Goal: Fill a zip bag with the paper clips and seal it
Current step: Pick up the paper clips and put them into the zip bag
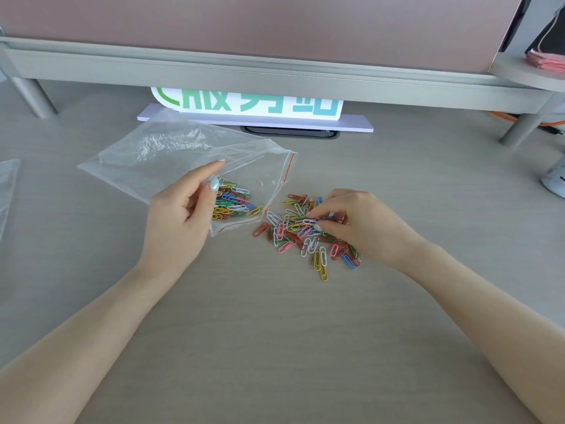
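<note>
A clear zip bag (171, 154) with a red seal line lies on the desk, its mouth open toward the right. Several coloured paper clips (232, 203) sit inside it near the mouth. My left hand (180, 215) pinches the bag's upper layer between thumb and fingers and holds the mouth apart. A loose pile of coloured paper clips (293, 237) lies on the desk just right of the bag. My right hand (357, 221) rests on that pile, its fingertips pinching a few clips.
A white sign with green and blue letters (247, 105) stands behind the bag under a grey shelf (275, 71). Another clear bag's edge (7, 191) shows at far left. A white object (555, 182) sits at far right.
</note>
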`<move>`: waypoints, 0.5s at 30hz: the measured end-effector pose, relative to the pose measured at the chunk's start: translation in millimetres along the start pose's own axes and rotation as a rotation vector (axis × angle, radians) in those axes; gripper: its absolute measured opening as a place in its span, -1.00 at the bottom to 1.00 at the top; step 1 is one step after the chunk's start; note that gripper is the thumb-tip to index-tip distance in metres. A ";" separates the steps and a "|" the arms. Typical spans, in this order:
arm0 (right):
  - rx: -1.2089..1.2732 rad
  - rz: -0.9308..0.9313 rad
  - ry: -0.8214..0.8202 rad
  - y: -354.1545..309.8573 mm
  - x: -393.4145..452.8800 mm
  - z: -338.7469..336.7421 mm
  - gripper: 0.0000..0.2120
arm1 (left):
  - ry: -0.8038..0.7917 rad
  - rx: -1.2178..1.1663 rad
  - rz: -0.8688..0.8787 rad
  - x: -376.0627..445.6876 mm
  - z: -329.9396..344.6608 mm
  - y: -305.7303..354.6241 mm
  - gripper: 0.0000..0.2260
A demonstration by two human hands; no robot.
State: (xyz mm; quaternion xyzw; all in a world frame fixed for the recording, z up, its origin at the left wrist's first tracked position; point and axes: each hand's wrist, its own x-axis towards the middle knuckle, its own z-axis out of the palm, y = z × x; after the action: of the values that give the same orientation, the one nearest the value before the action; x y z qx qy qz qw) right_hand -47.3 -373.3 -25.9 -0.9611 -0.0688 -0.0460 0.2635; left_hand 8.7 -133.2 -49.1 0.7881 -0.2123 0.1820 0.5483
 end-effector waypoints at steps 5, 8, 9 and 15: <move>-0.031 -0.012 0.000 -1.6 0.2 -0.3 -0.85 | 0.002 0.001 0.001 0.4 0.3 -1.1 -0.73; -0.060 -0.025 -0.005 -3.2 -0.1 -0.7 -0.87 | -0.003 0.007 0.015 0.7 0.2 -0.4 -0.71; -0.067 -0.030 -0.002 -3.3 -0.3 -0.6 -0.87 | -0.003 0.008 0.018 0.9 0.1 -0.2 -0.71; -0.218 -0.087 0.006 -3.2 -1.6 -0.5 -0.83 | 0.002 0.010 0.020 0.8 0.2 -0.8 -0.70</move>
State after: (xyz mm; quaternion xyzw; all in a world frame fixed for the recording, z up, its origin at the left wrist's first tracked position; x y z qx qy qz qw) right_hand -49.4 -371.0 -24.1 -0.9800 -0.1040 -0.0676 0.1555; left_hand 9.8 -133.3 -49.4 0.7885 -0.2186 0.1892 0.5428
